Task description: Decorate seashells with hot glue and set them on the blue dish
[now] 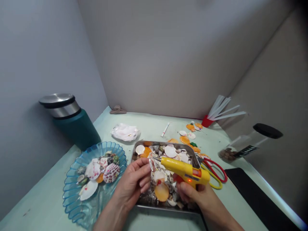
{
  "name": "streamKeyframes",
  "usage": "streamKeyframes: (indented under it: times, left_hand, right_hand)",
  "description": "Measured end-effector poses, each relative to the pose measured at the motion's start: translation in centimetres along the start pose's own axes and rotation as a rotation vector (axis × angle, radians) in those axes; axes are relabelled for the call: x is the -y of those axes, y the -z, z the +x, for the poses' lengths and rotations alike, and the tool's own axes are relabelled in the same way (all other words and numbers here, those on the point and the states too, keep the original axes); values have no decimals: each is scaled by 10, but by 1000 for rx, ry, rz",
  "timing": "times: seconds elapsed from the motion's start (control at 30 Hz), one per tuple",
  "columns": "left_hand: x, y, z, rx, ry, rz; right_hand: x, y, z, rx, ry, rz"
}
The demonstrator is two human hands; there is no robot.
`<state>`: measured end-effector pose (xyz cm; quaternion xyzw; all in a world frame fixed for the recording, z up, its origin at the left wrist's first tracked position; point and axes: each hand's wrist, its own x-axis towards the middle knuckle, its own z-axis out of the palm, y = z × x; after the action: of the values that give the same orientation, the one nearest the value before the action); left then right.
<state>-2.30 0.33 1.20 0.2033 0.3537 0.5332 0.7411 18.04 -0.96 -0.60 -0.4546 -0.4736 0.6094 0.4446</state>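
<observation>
My right hand [192, 193] is wrapped round a yellow hot glue gun [179, 166], with an orange light glowing on its side. The gun's metal nozzle points left, close to the fingertips of my left hand [135, 175]. Between those fingertips is pinched a small, narrow whitish piece [150, 165]; its exact kind is too small to tell. Both hands are above a metal tray [166, 209] filled with mixed seashells, among them an orange scallop shell [162, 192] near its front and a white scallop shell [170, 151] near its back.
A blue scalloped plate [68, 189] with shells stands left, beside a teal bottle [75, 130]. Behind the tray are a white plastic packet [125, 132] and a pen-like stick [165, 129]. Scissors [218, 170], a red cup [207, 121] of glue sticks, a clear jar [243, 147] and a black phone [255, 195] lie right.
</observation>
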Motion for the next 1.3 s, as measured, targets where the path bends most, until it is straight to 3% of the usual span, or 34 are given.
streamKeyframes:
  times: [0.23,1.3]
  left_hand:
    - [3,-1,0,31,31,7]
    - [3,4,0,77,50,-18]
  right_hand:
    - [-2,4,4,145,-1,26]
    - [4,2,6,201,-91,22]
